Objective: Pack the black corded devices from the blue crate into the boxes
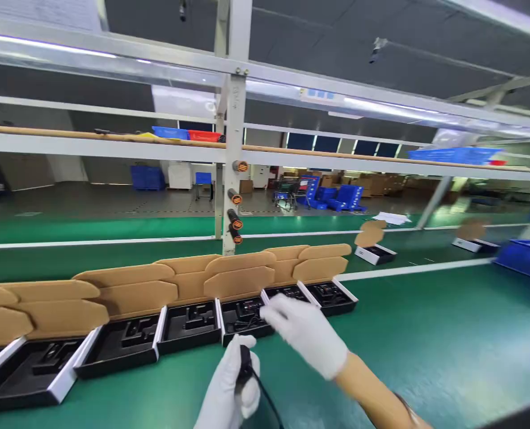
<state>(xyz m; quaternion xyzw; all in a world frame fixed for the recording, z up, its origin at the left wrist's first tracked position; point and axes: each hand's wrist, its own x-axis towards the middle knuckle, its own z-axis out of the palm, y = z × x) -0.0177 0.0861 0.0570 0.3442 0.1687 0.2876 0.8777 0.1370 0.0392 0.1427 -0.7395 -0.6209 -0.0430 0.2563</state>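
My left hand (231, 390), in a white glove, is closed around a small black device with a black cable (245, 366). The cable hangs down from it to the bottom edge of the view. My right hand (307, 333), gloved too, reaches over the front right corner of an open box (242, 325) that has a black tray and a black cable lying in it. Its fingers are drawn together, and whatever they may hold is hidden. To the left, another open box (188, 325) has black fitted parts inside its tray.
Open cardboard boxes (117, 351) stand in a row on the green bench (408, 351), brown lids raised. Farther back are two more open boxes (376, 253). A blue bin (526, 259) is at right. A metal post (235, 119) and a shelf rise behind the row.
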